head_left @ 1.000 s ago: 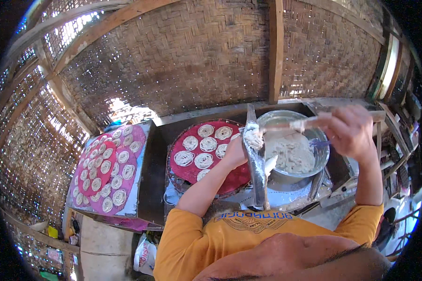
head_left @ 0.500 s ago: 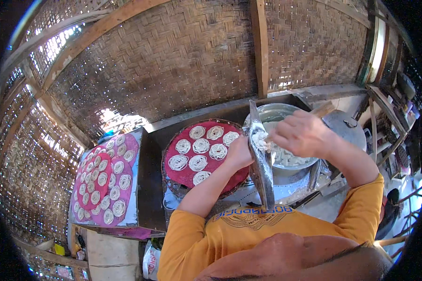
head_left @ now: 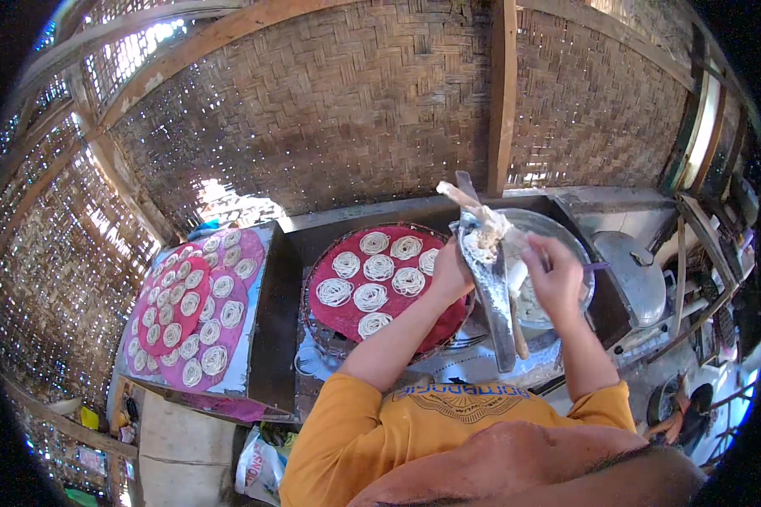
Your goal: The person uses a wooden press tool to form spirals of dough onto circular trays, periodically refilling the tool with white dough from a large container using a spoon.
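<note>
My left hand (head_left: pixel 452 272) grips the side of a dark, worn wooden press (head_left: pixel 494 308), held tilted above a metal pot. White dough (head_left: pixel 484 241) is heaped in its upper part. A pale wooden stick (head_left: pixel 458 194) smeared with dough sticks out beyond the heap. My right hand (head_left: pixel 555 275) is closed around a utensil whose purple handle (head_left: pixel 598 266) shows past the fingers. Its blurred end is at the dough, so I cannot tell its exact kind. The pot (head_left: pixel 585 253) holds more white dough pieces, partly hidden by my hand.
On my left, a round tray with red cloth (head_left: pixel 352 264) bears several coiled white noodle nests. Farther left, more nests lie on pink and red sheets (head_left: pixel 243 311) on a box. A lidded metal pot (head_left: pixel 638 291) stands at right. A woven wall (head_left: pixel 338 110) rises behind.
My right hand has drawn back toward me and now holds the purple-handled utensil; earlier it gripped a wooden stick. The press has shifted right and slightly tilted, still in my left hand.
</note>
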Available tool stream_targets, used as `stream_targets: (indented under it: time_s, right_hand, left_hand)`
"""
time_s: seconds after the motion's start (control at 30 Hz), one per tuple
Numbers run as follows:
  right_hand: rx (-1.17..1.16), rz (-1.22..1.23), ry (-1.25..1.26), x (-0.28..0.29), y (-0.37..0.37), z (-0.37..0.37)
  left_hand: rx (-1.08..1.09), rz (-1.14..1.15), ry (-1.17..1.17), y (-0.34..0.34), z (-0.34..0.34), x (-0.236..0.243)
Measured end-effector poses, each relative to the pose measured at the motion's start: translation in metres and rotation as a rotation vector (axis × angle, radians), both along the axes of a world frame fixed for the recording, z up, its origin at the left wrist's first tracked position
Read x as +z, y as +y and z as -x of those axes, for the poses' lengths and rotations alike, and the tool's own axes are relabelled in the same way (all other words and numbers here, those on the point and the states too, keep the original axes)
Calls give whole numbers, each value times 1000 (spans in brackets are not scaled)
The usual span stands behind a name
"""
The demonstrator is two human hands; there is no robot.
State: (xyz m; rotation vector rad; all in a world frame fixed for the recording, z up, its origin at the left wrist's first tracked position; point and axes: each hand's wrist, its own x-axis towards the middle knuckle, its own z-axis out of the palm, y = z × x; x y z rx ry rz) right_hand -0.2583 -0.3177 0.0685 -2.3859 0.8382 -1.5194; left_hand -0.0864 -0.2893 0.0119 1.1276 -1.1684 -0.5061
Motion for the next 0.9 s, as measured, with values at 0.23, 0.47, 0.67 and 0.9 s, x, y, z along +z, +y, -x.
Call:
stream_targets:
  time_s: [0.23, 0.47, 0.67, 0.9]
  right_hand:
    - [197, -51, 232, -3, 6, 46]
    - [14, 281, 88, -6, -11, 19]
    - [426, -417, 117, -22, -9, 47]
    - [419, -724, -195, -23, -34, 47]
  left_hand:
    - [-214, -98, 440, -1, -44, -23]
    - [-74, -80, 215, -23, -37, -47]
    - [-305, -22, 1059, -21, -72, -48]
    - [-800, 484, 806, 36, -90, -8]
